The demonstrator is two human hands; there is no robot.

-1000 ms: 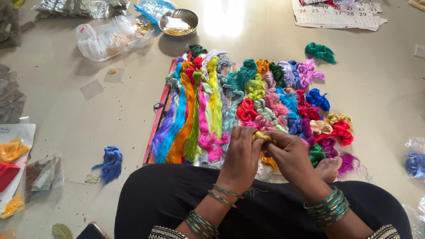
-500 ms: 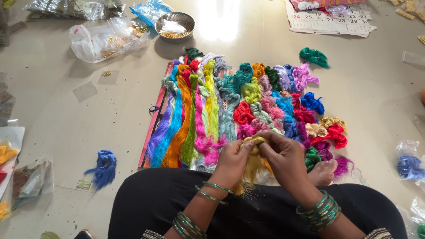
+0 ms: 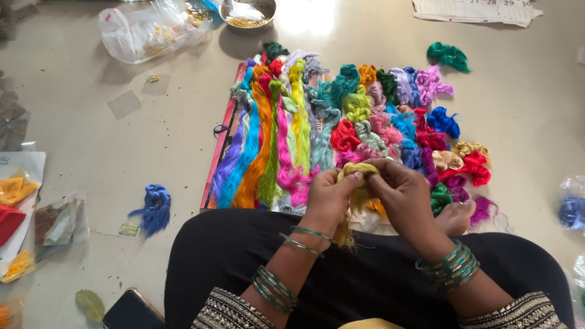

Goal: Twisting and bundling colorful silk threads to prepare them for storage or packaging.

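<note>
I see both hands meeting just above my lap, at the near edge of the spread of coloured thread bundles point(image 3: 341, 122). My left hand point(image 3: 326, 198) is curled with its fingers closed around a yellow thread skein point(image 3: 359, 173), and my right hand point(image 3: 405, 195) closes on the same skein from the other side, thumb and fingers pinching its top, so the two hands touch across it. Loose yellow strands hang from the skein down between my wrists. Green bangles point(image 3: 451, 268) sit on both forearms. The bundles lie side by side on a flat board with a red edge point(image 3: 216, 158), long hanks on the left, short knots on the right. A bare foot point(image 3: 454, 216) rests just beside my right hand. A blue skein point(image 3: 152, 207) lies apart on the floor to the left, a green skein point(image 3: 448, 55) apart at the far right, and a metal bowl point(image 3: 247, 12) stands beyond the board beside a clear plastic bag point(image 3: 146, 30).
</note>
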